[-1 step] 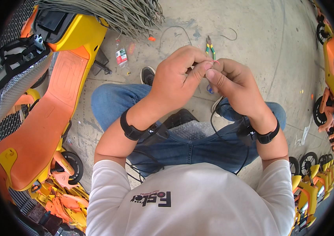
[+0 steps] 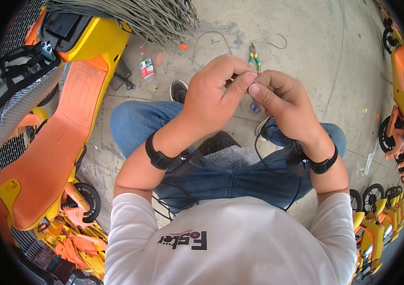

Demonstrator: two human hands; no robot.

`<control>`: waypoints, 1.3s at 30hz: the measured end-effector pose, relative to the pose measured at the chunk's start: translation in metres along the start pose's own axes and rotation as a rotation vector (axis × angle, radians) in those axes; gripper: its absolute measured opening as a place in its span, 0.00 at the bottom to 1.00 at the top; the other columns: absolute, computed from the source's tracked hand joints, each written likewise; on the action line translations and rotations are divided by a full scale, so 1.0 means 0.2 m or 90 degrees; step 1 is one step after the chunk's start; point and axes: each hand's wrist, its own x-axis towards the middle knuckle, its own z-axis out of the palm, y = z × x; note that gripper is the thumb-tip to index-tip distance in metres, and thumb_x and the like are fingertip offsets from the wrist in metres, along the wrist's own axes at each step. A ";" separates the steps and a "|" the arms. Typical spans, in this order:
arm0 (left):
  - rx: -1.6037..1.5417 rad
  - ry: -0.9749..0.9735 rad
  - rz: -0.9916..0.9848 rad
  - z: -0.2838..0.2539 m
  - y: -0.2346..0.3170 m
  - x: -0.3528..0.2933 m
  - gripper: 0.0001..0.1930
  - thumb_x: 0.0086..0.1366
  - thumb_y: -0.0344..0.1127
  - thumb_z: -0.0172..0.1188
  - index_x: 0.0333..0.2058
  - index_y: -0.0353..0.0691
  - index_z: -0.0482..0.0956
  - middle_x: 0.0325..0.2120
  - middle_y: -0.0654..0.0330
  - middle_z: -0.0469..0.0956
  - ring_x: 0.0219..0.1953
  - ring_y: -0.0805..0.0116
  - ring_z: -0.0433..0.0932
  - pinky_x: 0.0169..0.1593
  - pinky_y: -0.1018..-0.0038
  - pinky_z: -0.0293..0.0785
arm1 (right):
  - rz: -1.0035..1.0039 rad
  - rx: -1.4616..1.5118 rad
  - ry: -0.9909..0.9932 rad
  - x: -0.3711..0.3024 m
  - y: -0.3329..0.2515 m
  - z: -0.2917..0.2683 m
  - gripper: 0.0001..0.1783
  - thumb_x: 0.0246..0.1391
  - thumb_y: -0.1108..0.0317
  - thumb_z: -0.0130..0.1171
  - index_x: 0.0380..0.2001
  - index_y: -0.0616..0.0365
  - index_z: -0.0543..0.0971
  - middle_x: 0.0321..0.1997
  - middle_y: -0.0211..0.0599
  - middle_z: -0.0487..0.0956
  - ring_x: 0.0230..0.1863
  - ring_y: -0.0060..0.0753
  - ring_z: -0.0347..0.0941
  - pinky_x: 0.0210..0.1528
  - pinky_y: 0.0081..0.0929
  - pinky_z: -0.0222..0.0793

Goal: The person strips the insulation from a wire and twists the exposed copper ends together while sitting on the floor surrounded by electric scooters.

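Note:
My left hand (image 2: 218,90) and my right hand (image 2: 278,97) meet in front of me above my knees, thumbs and forefingers pinched almost tip to tip. Between them a thin red wire (image 2: 259,72) shows as a short curved bit above the fingertips. The rest of it is hidden by my fingers. Just beyond my hands, pliers (image 2: 254,57) with green and yellow handles lie on the floor, jaws pointing away. Under my right hand a small blue object (image 2: 255,108) is partly covered, so its kind is unclear.
A large bundle of grey cables (image 2: 140,16) lies at the far left, by an orange and yellow scooter body (image 2: 54,137). A plastic bottle (image 2: 146,69) and cable scraps (image 2: 278,42) are on the concrete floor. Yellow scooters (image 2: 373,228) line the right side.
The red bit at my fingertips has shifted very slightly. My hands and arms hold nearly the same position, and everything around stays put.

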 end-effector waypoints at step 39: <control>-0.405 0.202 -0.344 -0.13 -0.20 0.07 0.11 0.69 0.38 0.53 0.36 0.33 0.76 0.31 0.57 0.78 0.32 0.66 0.80 0.41 0.68 0.79 | -0.220 -0.069 -0.018 -0.12 -0.11 0.00 0.05 0.58 0.73 0.58 0.32 0.65 0.80 0.32 0.34 0.80 0.33 0.21 0.72 0.37 0.21 0.68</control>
